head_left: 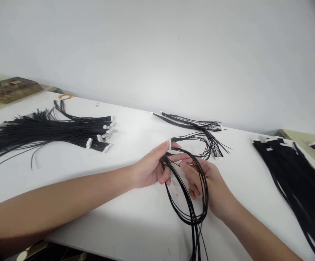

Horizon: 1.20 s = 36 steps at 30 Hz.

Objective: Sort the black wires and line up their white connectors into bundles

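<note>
Near the middle of the head view, my left hand (153,165) grips a black wire harness (190,203) close to its white connector (169,144), which sticks up above the thumb. The wires loop down and run off past the table's front edge. To the right of it, my right hand (205,179) has thumb and index finger pinched at a thin wire of the same harness, behind the loop. Its other fingers are curled. Just beyond both hands, more black wires (195,136) curve over the table, several with white ends.
A thick pile of black wire harnesses (51,128) lies on the white table (114,203) at left. Another stack of black harnesses (293,177) covers the right side. An orange ring (65,96) sits at the back left, before a worn wooden block (13,88). A pale wall (157,54) stands behind.
</note>
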Tool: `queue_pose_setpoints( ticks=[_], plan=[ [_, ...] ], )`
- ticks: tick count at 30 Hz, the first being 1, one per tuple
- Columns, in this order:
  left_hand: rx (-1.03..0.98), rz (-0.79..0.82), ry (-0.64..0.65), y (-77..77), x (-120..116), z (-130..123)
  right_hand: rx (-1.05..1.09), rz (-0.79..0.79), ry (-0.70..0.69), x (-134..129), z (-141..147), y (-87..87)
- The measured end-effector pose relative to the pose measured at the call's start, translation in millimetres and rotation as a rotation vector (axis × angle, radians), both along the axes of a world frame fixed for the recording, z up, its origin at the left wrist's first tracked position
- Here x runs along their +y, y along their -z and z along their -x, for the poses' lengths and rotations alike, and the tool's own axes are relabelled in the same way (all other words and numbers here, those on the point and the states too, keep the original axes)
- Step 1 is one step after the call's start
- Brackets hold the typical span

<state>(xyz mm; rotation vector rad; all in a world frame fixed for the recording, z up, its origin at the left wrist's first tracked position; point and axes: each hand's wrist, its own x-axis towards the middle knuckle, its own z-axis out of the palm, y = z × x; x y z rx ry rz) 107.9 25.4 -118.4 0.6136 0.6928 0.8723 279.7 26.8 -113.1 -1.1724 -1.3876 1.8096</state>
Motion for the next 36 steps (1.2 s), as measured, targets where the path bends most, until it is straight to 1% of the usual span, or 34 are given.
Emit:
queue_pose_setpoints(
  ticks=[4,7,9,11,14,18,21,23,25,28,31,33,36],
  plan=[
    [0.009,0.004,0.004,0.1,0,1,0.115,0.179,0.083,8,-12,-12.3],
    [0.008,-0.001,-0.008,1.8,0,1,0.312,0.297,0.18,18,-21,-23.4],
    [0.006,-0.002,-0.012,2.8,0,1,0.477,0.332,0.254,25,-27,-28.3],
    [0.001,-0.002,-0.01,3.3,0,1,0.614,0.326,0.317,32,-33,-30.2],
    [-0.007,-0.011,0.0,3.5,0,2,0.692,0.222,0.386,39,-41,-28.6],
    [-0.017,-0.028,0.004,3.1,0,2,0.598,0.019,0.448,46,-43,-23.5],
    [-0.011,-0.026,-0.004,2.3,-1,2,0.528,-0.115,0.525,52,-41,-18.7],
    [-0.002,-0.02,-0.011,1.6,-1,1,0.522,-0.181,0.589,56,-41,-15.7],
    [0.004,-0.011,-0.018,0.8,-1,1,0.538,-0.212,0.622,60,-42,-14.5],
    [0.006,0.0,-0.03,0.3,0,1,0.557,-0.222,0.591,60,-46,-18.1],
    [-0.001,0.005,-0.032,0.9,0,0,0.515,-0.25,0.57,55,-48,-25.2],
    [-0.004,0.001,-0.026,1.6,0,0,0.457,-0.311,0.569,51,-48,-28.0],
    [-0.003,-0.008,-0.017,2.2,0,1,0.365,-0.433,0.561,48,-45,-26.4]
  ],
)
